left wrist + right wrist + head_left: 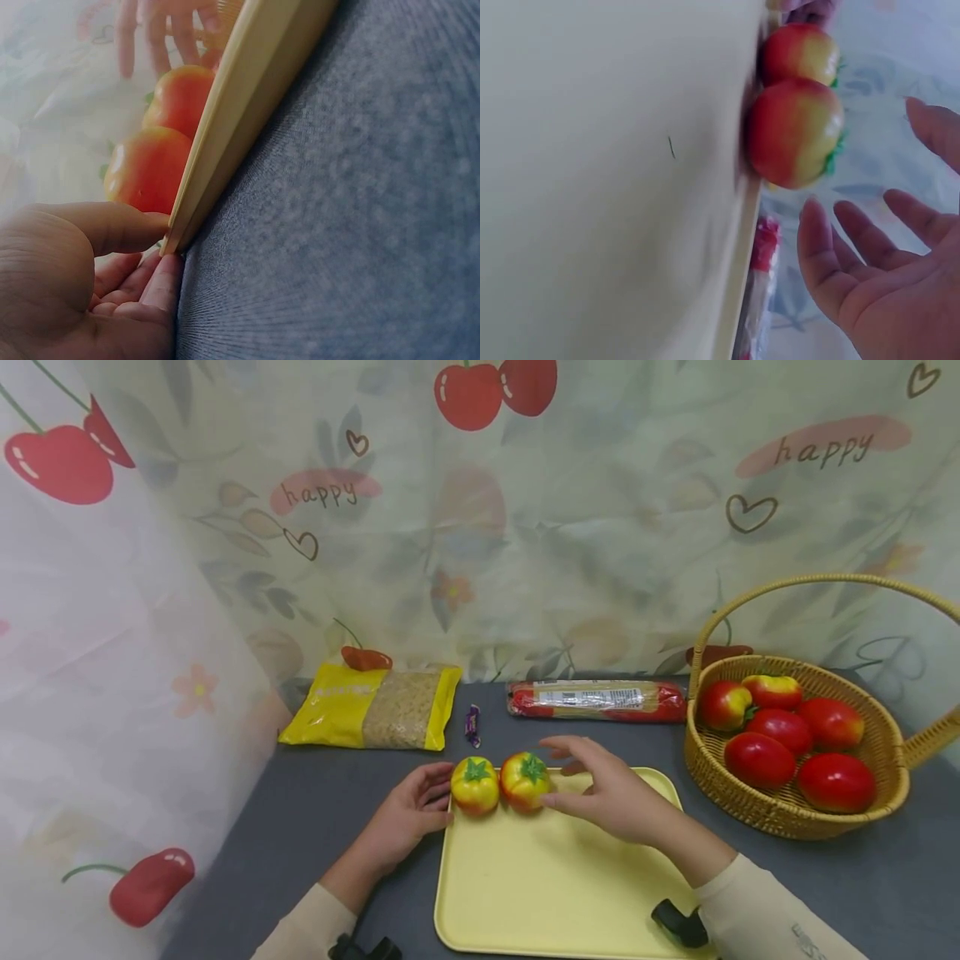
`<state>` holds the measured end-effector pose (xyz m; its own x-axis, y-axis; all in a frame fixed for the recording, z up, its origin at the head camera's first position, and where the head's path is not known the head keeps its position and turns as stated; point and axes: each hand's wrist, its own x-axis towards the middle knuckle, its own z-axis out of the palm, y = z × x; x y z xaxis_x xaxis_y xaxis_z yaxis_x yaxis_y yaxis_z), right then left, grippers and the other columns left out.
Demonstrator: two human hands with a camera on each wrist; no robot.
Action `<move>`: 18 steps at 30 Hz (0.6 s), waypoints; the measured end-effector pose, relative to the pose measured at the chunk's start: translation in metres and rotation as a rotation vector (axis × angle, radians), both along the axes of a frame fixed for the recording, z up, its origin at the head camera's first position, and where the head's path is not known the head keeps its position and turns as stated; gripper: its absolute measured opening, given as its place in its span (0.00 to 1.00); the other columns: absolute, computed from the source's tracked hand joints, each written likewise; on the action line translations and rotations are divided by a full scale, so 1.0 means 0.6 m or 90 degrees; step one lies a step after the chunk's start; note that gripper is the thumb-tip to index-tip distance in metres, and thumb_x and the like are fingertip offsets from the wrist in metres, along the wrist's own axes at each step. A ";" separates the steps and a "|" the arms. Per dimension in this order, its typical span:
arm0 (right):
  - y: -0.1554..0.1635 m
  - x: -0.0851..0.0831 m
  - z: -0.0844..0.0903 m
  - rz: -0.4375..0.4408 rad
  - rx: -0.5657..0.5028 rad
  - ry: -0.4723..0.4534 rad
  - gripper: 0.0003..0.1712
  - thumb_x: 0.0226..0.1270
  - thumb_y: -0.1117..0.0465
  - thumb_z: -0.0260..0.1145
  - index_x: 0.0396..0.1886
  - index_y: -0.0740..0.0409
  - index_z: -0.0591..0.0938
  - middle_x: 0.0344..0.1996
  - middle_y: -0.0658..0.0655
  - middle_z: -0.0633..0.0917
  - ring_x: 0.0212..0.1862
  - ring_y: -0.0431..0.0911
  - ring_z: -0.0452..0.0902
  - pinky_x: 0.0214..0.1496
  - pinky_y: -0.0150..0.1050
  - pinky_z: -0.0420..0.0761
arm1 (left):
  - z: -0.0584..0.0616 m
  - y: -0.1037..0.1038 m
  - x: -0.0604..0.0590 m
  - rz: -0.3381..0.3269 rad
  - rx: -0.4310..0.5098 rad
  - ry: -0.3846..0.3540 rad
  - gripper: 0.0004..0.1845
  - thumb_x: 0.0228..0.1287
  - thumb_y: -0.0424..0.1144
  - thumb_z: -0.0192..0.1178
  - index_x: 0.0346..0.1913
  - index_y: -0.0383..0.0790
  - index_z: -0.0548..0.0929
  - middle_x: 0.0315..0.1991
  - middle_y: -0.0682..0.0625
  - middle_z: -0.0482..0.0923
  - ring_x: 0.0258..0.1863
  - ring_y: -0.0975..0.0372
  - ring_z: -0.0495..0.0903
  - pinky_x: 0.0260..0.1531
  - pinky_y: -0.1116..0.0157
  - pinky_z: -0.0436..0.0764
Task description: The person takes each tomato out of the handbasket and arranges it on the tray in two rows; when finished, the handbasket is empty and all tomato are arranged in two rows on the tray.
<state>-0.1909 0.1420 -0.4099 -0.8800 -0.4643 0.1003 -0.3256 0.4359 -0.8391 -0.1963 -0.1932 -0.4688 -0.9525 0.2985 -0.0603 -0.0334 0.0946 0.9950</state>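
The left hand is clamped on the tray at its far left corner, thumb above the rim and fingers beneath, apparently to steady it on the counter. The right hand is held apart, fingers spread and empty, just beside the right fruit, as though freshly off it. Both fruits, the left touching the right, stand at the tray's far edge, glossy, yellow blushed red, green-topped; a basket stands to the right.
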 end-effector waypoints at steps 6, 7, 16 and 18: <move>0.033 0.020 0.013 -0.020 -0.022 0.018 0.36 0.78 0.50 0.74 0.80 0.50 0.73 0.70 0.59 0.79 0.66 0.60 0.79 0.57 0.52 0.85 | 0.000 0.000 0.001 0.003 -0.001 0.002 0.40 0.66 0.18 0.66 0.80 0.29 0.66 0.78 0.34 0.67 0.77 0.43 0.68 0.72 0.52 0.73; 0.040 0.023 0.014 -0.024 -0.025 0.019 0.36 0.78 0.49 0.73 0.80 0.50 0.73 0.69 0.58 0.79 0.66 0.59 0.79 0.58 0.53 0.84 | 0.000 0.001 0.001 0.004 -0.002 0.003 0.40 0.66 0.18 0.66 0.80 0.29 0.66 0.78 0.34 0.67 0.77 0.43 0.68 0.72 0.53 0.74; 0.104 0.049 0.020 -0.062 -0.057 0.039 0.30 0.84 0.54 0.66 0.79 0.55 0.72 0.67 0.61 0.81 0.65 0.60 0.79 0.60 0.47 0.85 | 0.000 0.001 0.001 0.002 0.004 0.006 0.40 0.66 0.17 0.65 0.80 0.28 0.65 0.78 0.33 0.66 0.77 0.43 0.68 0.72 0.53 0.73; 0.120 0.053 0.022 -0.060 -0.083 0.052 0.27 0.87 0.58 0.62 0.79 0.56 0.72 0.66 0.62 0.80 0.65 0.60 0.79 0.60 0.40 0.84 | 0.000 0.001 0.001 0.001 0.002 0.008 0.40 0.66 0.17 0.65 0.80 0.28 0.65 0.78 0.33 0.66 0.77 0.43 0.68 0.72 0.53 0.74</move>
